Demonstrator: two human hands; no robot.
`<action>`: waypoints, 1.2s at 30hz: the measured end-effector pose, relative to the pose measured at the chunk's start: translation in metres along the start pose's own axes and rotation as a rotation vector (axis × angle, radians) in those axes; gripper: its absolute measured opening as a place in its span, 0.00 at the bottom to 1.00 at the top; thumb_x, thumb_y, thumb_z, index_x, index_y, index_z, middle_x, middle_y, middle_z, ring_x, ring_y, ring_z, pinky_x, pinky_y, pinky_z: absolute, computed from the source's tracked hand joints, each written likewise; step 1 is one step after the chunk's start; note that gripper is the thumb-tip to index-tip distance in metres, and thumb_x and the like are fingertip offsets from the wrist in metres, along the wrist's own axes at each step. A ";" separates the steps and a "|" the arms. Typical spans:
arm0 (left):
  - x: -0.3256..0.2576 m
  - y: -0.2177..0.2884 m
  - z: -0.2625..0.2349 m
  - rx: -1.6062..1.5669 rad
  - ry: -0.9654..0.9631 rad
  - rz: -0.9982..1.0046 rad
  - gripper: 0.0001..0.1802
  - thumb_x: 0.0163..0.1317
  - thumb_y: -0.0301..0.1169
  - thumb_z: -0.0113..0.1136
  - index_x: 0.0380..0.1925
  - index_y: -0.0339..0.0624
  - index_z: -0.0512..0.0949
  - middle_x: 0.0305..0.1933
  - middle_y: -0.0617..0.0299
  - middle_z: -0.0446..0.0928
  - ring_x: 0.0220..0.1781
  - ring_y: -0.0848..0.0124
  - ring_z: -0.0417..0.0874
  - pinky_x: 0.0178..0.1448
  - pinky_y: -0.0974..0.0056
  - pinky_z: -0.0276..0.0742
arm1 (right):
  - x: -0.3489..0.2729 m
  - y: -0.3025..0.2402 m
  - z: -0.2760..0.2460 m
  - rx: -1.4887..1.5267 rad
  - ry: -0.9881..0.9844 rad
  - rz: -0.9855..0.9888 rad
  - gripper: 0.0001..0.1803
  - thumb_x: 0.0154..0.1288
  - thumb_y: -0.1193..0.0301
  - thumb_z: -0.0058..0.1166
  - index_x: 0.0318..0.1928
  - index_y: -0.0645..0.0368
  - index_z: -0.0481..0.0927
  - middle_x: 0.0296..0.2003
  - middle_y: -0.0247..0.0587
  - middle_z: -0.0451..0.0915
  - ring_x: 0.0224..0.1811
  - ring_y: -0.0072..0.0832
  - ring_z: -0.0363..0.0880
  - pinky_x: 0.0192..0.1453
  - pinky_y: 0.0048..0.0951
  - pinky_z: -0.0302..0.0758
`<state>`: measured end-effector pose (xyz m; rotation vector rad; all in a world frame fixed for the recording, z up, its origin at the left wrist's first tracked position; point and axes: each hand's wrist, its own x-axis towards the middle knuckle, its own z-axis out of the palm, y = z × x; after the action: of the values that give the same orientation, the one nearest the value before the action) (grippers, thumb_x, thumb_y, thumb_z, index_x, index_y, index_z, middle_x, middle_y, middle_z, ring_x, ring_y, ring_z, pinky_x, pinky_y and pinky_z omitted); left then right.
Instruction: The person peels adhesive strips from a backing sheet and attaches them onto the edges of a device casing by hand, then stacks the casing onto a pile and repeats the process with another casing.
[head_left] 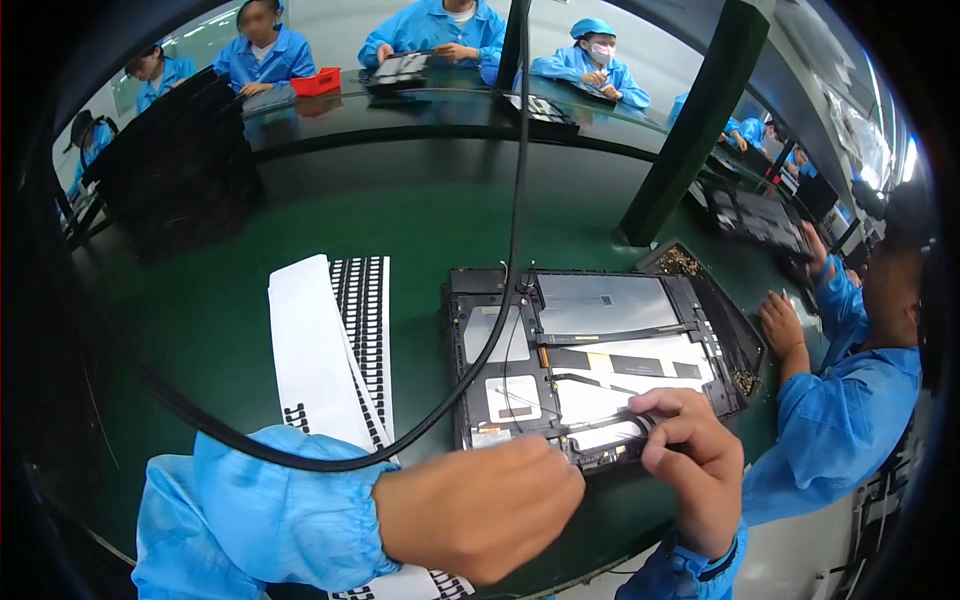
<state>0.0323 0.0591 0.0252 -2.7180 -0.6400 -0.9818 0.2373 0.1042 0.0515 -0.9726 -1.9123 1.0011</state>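
Note:
An opened flat electronic device (590,350), with a black frame, silver panels and black ribbon cables, lies before me, apparently on others in a stack. My left hand (485,510) is closed over its near left edge, knuckles up. Its fingertips are hidden, so what they hold does not show. At the near right corner of the device, my right hand (695,455) is curled with thumb and forefinger close to a dark curved strip. What lies in that pinch is too small to make out. White sheets with small black stickers (360,330) lie left of the device.
A black cable (518,180) hangs in a loop across the view. Right of the device stands a dark tray of small screws (683,262). A dark green post (690,130) rises behind. A co-worker (850,370) handles another device at right; several others sit across the table.

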 end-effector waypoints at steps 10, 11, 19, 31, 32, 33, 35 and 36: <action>0.004 -0.003 0.006 -0.033 0.036 -0.043 0.12 0.40 0.21 0.54 0.29 0.27 0.76 0.35 0.51 0.73 0.31 0.63 0.76 0.30 0.67 0.74 | -0.001 -0.005 0.008 -0.081 0.061 0.058 0.06 0.38 0.74 0.49 0.17 0.64 0.70 0.39 0.50 0.73 0.45 0.34 0.66 0.51 0.31 0.58; 0.003 -0.003 0.006 -0.029 0.022 -0.059 0.12 0.41 0.22 0.54 0.29 0.27 0.76 0.36 0.51 0.74 0.32 0.63 0.76 0.33 0.67 0.74 | 0.000 -0.003 0.009 -0.110 0.047 0.034 0.05 0.38 0.74 0.49 0.18 0.64 0.70 0.39 0.50 0.73 0.45 0.34 0.66 0.51 0.31 0.58; 0.009 0.011 0.023 -0.028 0.277 -0.137 0.12 0.41 0.23 0.54 0.28 0.28 0.74 0.34 0.49 0.71 0.38 0.61 0.73 0.41 0.63 0.71 | -0.001 -0.005 0.016 -0.098 0.093 0.034 0.05 0.39 0.75 0.49 0.19 0.64 0.70 0.39 0.49 0.72 0.44 0.33 0.68 0.50 0.30 0.60; 0.023 0.003 0.009 -0.045 0.149 -0.141 0.11 0.46 0.25 0.52 0.29 0.26 0.74 0.37 0.48 0.72 0.37 0.60 0.73 0.43 0.64 0.70 | -0.004 0.002 -0.007 -0.127 0.114 0.017 0.07 0.33 0.76 0.58 0.17 0.65 0.74 0.30 0.46 0.75 0.38 0.36 0.71 0.45 0.32 0.67; 0.023 -0.003 0.002 0.072 -0.046 0.005 0.11 0.47 0.25 0.51 0.29 0.26 0.74 0.37 0.48 0.72 0.37 0.60 0.73 0.43 0.63 0.71 | -0.004 0.005 -0.007 -0.122 0.109 0.019 0.07 0.33 0.76 0.58 0.17 0.65 0.74 0.30 0.46 0.75 0.38 0.36 0.71 0.45 0.32 0.67; 0.022 -0.001 0.000 0.076 -0.046 0.002 0.11 0.47 0.25 0.51 0.29 0.26 0.74 0.37 0.48 0.72 0.37 0.60 0.73 0.43 0.63 0.71 | -0.005 0.005 -0.007 -0.141 0.088 -0.050 0.08 0.34 0.76 0.59 0.18 0.64 0.74 0.30 0.46 0.74 0.38 0.36 0.71 0.45 0.32 0.67; 0.020 0.003 -0.002 0.037 -0.085 -0.055 0.10 0.49 0.24 0.51 0.28 0.26 0.74 0.37 0.47 0.72 0.37 0.59 0.73 0.43 0.63 0.71 | -0.006 0.004 -0.004 -0.157 0.066 -0.121 0.08 0.34 0.76 0.59 0.19 0.64 0.75 0.31 0.47 0.74 0.38 0.36 0.71 0.45 0.32 0.67; 0.019 0.001 -0.001 0.033 -0.087 -0.053 0.10 0.49 0.24 0.51 0.28 0.26 0.74 0.37 0.47 0.72 0.37 0.59 0.73 0.43 0.63 0.71 | -0.006 0.007 -0.001 -0.200 0.060 -0.163 0.09 0.34 0.75 0.60 0.20 0.64 0.75 0.32 0.47 0.74 0.38 0.36 0.71 0.44 0.31 0.66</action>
<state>0.0456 0.0639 0.0386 -2.7399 -0.7407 -0.8609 0.2431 0.1020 0.0443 -0.9288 -2.0329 0.6899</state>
